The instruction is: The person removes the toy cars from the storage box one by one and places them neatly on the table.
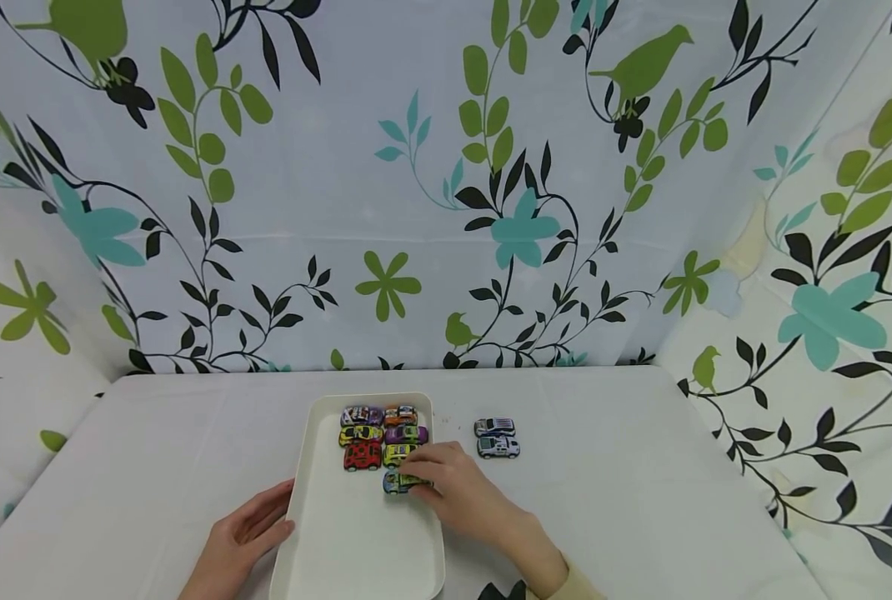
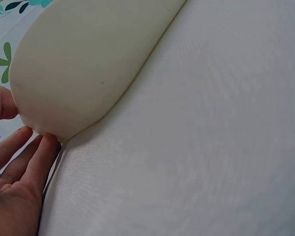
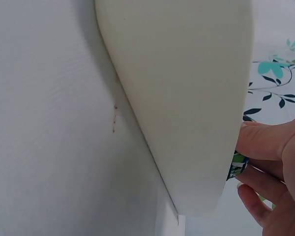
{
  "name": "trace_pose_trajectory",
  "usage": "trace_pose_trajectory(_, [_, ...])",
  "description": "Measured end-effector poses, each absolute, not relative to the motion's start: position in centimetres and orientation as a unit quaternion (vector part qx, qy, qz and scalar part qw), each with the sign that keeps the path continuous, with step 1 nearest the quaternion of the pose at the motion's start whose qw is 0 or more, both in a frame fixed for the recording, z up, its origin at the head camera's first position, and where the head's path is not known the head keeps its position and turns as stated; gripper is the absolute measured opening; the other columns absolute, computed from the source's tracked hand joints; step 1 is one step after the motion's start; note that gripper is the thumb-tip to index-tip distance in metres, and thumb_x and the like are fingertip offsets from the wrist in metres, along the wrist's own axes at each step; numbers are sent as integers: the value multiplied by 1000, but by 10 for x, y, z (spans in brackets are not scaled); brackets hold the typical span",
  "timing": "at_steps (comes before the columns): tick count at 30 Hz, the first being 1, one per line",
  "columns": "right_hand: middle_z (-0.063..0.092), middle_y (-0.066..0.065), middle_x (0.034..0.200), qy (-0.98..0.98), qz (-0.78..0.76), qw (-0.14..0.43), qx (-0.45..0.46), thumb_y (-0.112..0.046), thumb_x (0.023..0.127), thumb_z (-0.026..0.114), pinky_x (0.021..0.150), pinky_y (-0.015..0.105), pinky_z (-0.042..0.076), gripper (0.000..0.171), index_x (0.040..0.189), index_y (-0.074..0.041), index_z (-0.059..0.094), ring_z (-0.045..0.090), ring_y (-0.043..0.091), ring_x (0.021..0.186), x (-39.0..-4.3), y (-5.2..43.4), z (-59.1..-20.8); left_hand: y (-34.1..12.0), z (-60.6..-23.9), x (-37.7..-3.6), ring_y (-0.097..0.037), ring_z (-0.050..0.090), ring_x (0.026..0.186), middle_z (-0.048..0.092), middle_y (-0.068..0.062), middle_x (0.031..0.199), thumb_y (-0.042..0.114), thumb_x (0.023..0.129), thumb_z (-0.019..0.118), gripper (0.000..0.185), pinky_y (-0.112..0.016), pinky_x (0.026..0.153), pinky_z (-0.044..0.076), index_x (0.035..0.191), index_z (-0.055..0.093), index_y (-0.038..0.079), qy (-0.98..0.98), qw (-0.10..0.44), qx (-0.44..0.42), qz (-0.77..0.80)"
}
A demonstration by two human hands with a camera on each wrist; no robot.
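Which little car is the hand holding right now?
The green and blue car, nearest the front of the tray. The right hand has it in its grip, alone below the other six cars. Two more cars sit outside on the table.

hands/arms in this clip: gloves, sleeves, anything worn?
Both hands are bare: no gloves, and no rings or watch can be seen. The right hand has a pale tan sleeve cuff at its wrist, cut off by the bottom edge of the head view. The left hand shows no sleeve; its forearm runs out of frame bare. The wrist views show only fingers.
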State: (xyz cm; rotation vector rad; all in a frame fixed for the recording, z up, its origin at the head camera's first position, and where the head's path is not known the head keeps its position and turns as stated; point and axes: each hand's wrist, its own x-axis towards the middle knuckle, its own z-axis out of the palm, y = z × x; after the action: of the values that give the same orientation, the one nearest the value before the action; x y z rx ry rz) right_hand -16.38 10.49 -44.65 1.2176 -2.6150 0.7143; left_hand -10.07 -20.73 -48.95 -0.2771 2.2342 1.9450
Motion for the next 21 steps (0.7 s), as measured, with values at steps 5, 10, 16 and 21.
trace_pose_trajectory(5, [69,-4,117,-869,249,109,412,-11,90,74,98,32,50,24,114,-14,75,62,14,111,-163,109,-448,-208,-489,-100,6,58,116,47,-17,151,30,92,73,67,-27,96,55,149,46,8,758,84,-97,639])
trace_pose_trajectory(10, [68,-2,117,-861,253,134,420,-9,89,75,96,31,51,24,113,-13,75,62,14,111,-161,114,-449,-208,-490,-101,2,58,119,47,-16,151,29,92,73,67,-28,97,54,149,46,9,759,85,-102,638])
trace_pose_trajectory(16, [67,-1,117,-854,266,143,423,-6,88,76,94,24,53,25,113,-11,75,63,13,110,-157,124,-450,-209,-492,-101,13,56,109,45,-18,152,25,92,74,68,-21,93,54,150,44,6,747,86,-100,652])
trace_pose_trajectory(21, [67,0,116,-845,269,167,431,-4,87,76,91,22,54,25,111,-10,75,63,13,107,-156,133,-451,-209,-493,-101,13,56,108,45,-18,152,23,92,73,68,-15,90,52,150,43,5,741,83,-95,660])
